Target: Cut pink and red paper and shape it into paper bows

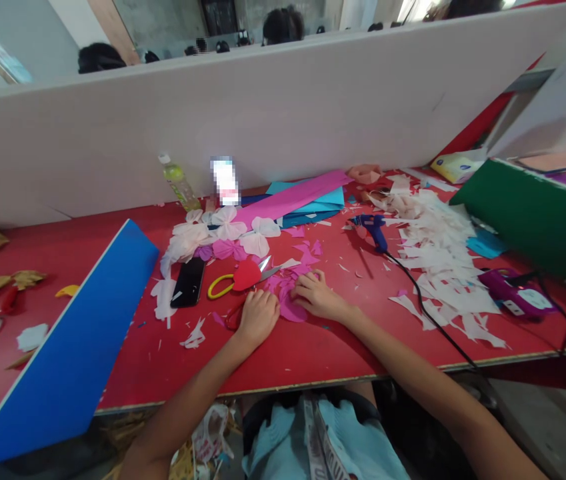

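My left hand (257, 316) rests on the red table (313, 353) with its fingers curled, close beside pink paper pieces (290, 297). What it holds, if anything, is hidden. My right hand (315, 293) lies on the same pink paper, fingers bent and pressing it down. Just beyond the hands lie scissors with yellow handles (223, 285) and a red paper heart (247, 274) on top of them. White and pink paper flowers (223, 233) sit further back.
A black phone (189, 281) lies left of the scissors. A blue glue gun (373, 229) with a black cord, white paper scraps (437, 260), a purple device (517, 297), a blue board (77, 347), a green board (537, 213), a bottle (179, 183), and folded pink and blue sheets (303, 199) surround the hands.
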Action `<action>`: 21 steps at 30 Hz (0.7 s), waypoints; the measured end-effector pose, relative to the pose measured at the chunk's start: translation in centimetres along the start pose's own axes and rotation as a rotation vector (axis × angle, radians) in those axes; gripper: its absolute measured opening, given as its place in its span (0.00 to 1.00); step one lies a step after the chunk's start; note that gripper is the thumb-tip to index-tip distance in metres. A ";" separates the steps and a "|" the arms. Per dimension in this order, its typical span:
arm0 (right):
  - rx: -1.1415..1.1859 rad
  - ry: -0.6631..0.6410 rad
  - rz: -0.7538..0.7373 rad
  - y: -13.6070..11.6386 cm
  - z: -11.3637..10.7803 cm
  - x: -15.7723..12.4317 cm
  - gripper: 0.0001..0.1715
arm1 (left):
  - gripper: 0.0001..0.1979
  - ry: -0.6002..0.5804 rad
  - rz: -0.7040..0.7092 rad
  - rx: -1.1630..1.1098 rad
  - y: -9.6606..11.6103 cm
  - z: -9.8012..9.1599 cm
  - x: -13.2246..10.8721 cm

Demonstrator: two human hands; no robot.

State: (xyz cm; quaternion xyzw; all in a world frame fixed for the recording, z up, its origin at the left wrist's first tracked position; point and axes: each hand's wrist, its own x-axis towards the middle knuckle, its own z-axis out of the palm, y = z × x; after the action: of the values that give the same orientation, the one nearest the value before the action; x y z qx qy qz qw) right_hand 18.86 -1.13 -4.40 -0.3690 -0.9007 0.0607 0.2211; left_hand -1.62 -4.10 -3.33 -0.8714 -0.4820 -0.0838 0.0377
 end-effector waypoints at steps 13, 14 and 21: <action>-0.052 -0.025 -0.023 -0.3 0.8 0.2 0.10 | 0.07 -0.015 0.065 -0.002 -0.1 -0.6 -0.1; -0.055 -0.030 -0.021 -0.3 0.7 0.2 0.10 | 0.07 -0.014 0.067 -0.010 -0.2 -0.6 -0.1; -0.093 -0.034 -0.019 -0.5 0.5 0.4 0.10 | 0.06 -0.051 0.059 -0.041 -0.5 -0.6 0.2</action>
State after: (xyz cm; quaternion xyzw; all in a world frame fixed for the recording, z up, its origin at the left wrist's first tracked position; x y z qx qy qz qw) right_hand 18.07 -1.24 -4.59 -0.3690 -0.9097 0.0231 0.1890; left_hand -2.00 -3.81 -2.73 -0.8877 -0.4549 -0.0700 0.0099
